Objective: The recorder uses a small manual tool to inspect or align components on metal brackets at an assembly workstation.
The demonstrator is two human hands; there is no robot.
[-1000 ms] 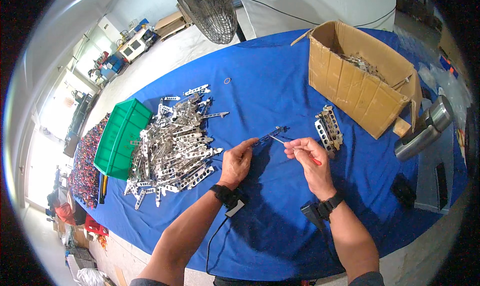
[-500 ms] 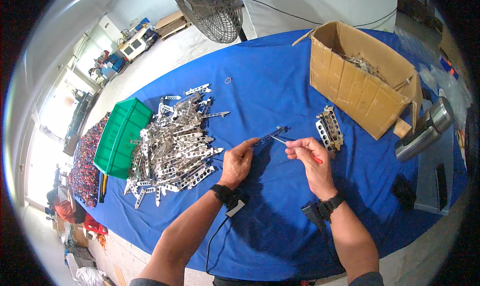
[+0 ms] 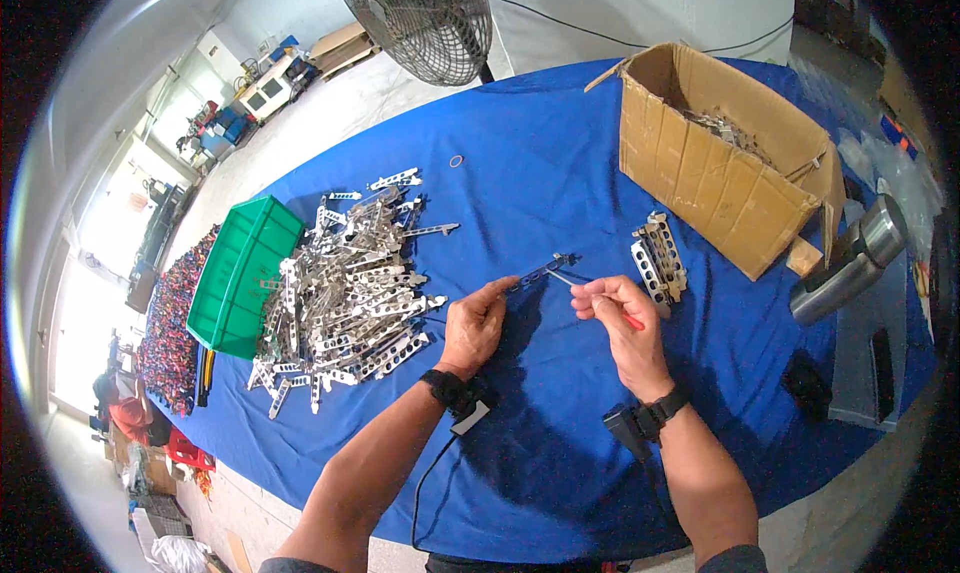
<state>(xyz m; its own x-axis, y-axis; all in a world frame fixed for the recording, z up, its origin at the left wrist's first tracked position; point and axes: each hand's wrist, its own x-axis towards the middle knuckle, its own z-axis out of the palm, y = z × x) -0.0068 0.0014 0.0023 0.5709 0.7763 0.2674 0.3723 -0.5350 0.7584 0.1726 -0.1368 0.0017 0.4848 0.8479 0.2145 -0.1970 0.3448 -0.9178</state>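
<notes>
My left hand is closed on the near end of a perforated metal strip, which points away to the right over the blue cloth. In my right hand is a thin metal tool with a red handle, perhaps a small file or screwdriver. Its tip meets or nearly meets the strip's far end; contact is too small to tell. Left of my left hand lies a large heap of similar metal strips. A short row of strips rests beyond my right hand.
A green plastic bin stands at the left beside many small red and dark pieces. A cardboard box holding metal parts is at the back right, near a steel flask. A fan stands beyond the table.
The tool's tip has shifted slightly at the strip's far end. Both hands stay in nearly the same place, and the strip remains in my left hand.
</notes>
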